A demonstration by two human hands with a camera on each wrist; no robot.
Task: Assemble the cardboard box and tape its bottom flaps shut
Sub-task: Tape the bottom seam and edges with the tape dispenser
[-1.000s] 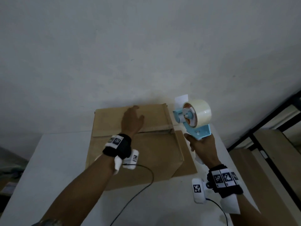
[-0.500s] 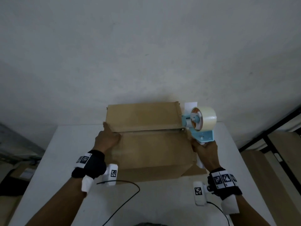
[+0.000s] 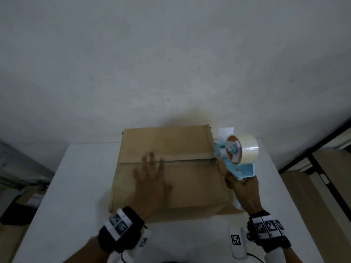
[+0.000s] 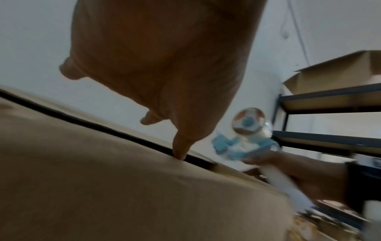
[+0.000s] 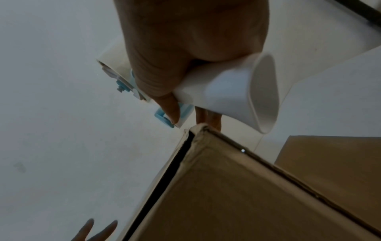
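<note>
White table, cardboard box in the middle, bottom flaps up, seam running left-right. My left hand lies flat, fingers spread, on the near flap by the seam. My right hand is wrapped round the tape dispenser at the seam's right end. Risk: flaps spring apart if I ease off, so tape bridges a gap or wrinkles.

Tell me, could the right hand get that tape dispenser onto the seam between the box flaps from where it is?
Probably yes. The right hand grips the blue tape dispenser with its clear roll at the right end of the brown cardboard box seam; the left hand lies spread farther left, leaving that end free.
</note>
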